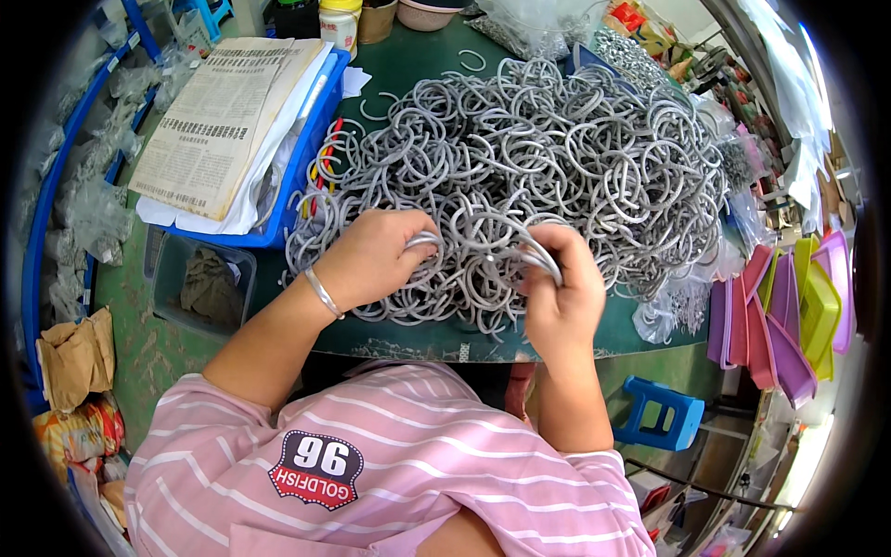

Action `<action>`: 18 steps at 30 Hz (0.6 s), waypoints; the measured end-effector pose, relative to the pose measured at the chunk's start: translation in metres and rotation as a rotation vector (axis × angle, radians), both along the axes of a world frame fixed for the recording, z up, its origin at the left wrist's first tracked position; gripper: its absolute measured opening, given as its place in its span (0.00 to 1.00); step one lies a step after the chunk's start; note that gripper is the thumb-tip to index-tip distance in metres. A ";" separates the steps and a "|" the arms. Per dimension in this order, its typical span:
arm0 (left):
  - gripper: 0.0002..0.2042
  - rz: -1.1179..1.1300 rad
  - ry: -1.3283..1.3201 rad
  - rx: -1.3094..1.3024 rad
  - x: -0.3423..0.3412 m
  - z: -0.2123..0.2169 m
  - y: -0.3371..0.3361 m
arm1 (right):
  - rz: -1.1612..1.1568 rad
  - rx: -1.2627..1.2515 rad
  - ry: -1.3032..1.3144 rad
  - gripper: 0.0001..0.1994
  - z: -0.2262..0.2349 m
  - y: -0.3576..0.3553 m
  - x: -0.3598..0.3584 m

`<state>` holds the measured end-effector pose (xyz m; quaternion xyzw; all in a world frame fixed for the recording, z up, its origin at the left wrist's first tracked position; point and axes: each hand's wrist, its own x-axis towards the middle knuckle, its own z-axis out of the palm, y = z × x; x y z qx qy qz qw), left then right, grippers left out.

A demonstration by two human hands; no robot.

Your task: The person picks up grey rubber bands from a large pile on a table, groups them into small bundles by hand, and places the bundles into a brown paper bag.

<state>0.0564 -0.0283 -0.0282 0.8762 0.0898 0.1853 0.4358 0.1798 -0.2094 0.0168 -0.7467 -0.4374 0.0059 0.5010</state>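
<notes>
A wide heap of grey open metal rings (pixel 548 139) covers the table in front of me. At the heap's near edge, my left hand (pixel 385 255) is closed, with a few of the metal rings pinched between thumb and fingers. My right hand (pixel 566 288) grips several more rings, which stick out toward the left hand. A gap lies between the two hands, with loose rings beneath. The fingertips of both hands are partly hidden by the rings and by the hands themselves. My left wrist wears a silver bangle (pixel 324 294).
Left of the heap stands a blue bin (pixel 302 153) topped with a newspaper (pixel 213 116). A clear tub (pixel 204 283) holding a dark cloth sits nearer. A white jar (pixel 341 23) is at the back. To the right are a blue stool (pixel 661 413) and purple, red and yellow-green trays (pixel 784 311).
</notes>
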 end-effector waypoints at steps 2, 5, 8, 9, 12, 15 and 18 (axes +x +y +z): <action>0.06 0.025 0.090 -0.157 -0.006 0.005 0.001 | 0.009 0.076 -0.283 0.15 0.009 -0.006 -0.006; 0.06 0.114 0.250 -0.690 -0.013 0.020 0.002 | 0.143 0.021 -0.540 0.12 -0.008 -0.023 -0.016; 0.07 0.125 0.082 -1.075 -0.021 0.021 0.014 | 0.240 -0.245 -0.537 0.13 -0.028 -0.024 -0.031; 0.07 0.140 0.053 -1.087 -0.020 0.021 0.014 | 0.207 -0.356 -0.507 0.15 -0.038 -0.026 -0.035; 0.09 0.181 0.006 -1.100 -0.021 0.021 0.014 | 0.226 -0.278 -0.300 0.19 -0.041 -0.022 -0.037; 0.09 0.163 0.049 -1.092 -0.025 0.020 0.010 | 0.198 -0.010 -0.198 0.21 -0.035 -0.014 -0.037; 0.08 0.152 0.042 -1.124 -0.022 0.017 0.006 | 0.084 0.164 0.276 0.21 -0.045 -0.011 -0.035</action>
